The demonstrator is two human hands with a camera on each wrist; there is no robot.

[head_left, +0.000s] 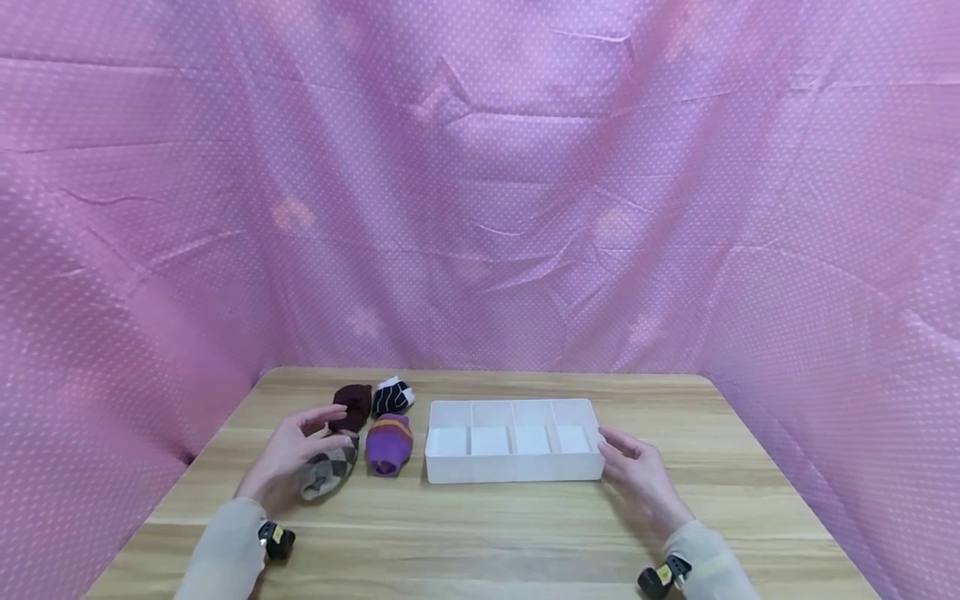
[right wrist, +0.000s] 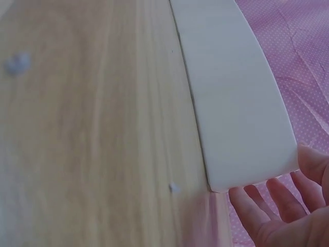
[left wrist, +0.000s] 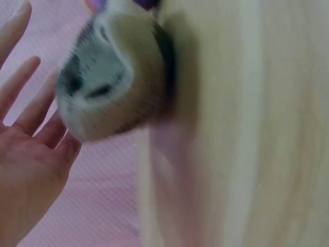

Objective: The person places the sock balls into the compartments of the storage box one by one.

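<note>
My left hand (head_left: 292, 454) reaches over a rolled grey checkered sock (head_left: 330, 468), fingers spread apart and pointing right. In the left wrist view this sock (left wrist: 110, 77) sits beside the spread fingers, not gripped. Just past the fingertips lies a rolled maroon sock (head_left: 354, 406), partly covered by the hand. To the right are a purple sock with an orange stripe (head_left: 389, 446) and a black-and-white sock (head_left: 393, 396). My right hand (head_left: 641, 475) rests its fingertips against the right end of a white divided box (head_left: 513, 470), thumb by the top corner.
The box has a row of several bare compartments and stands mid-table. A light wooden table (head_left: 465, 542) carries everything. Pink dotted cloth (head_left: 480, 208) hangs behind and at both sides. Small pale specks (right wrist: 175, 188) show on the wood in the right wrist view.
</note>
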